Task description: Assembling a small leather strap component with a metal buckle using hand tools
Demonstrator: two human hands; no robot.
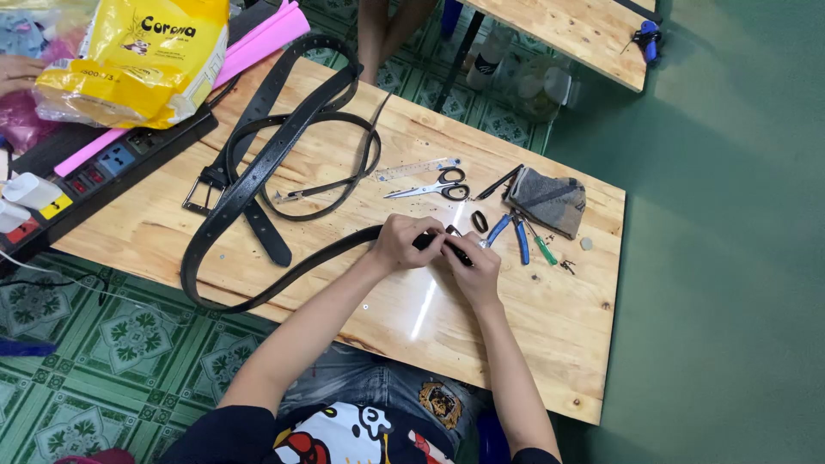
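a: what is the left hand (402, 241) doing?

b: it is closing its grip around the end of a black belt (284, 271), fingers curled over the strap at the middle of the wooden bench (516, 335).

a: and the right hand (473, 262)?

b: it is pinching the same belt end from the other side, its grip narrow, touching the left hand. a small dark part is sitting between the fingertips; what it is cannot be told.

a: where is the belt lying?

b: the strap is running from the hands to the left, looping near the front edge of the bench and curving back up toward the far edge.

a: what is lying around the hands?

b: just beyond them, scissors (434, 187) with black handles are resting beside a clear ruler (417, 169). to the right, pliers (511, 234) with blue handles and a green-handled screwdriver (543, 249) are lying next to a grey pouch (550, 199). a second black belt (301, 167) with a metal buckle (202, 193) is coiling at the left.

a: anything at the far left?

b: a black power strip (112, 167), a pink roll (249, 51) and a yellow bag (137, 56) are sitting there.
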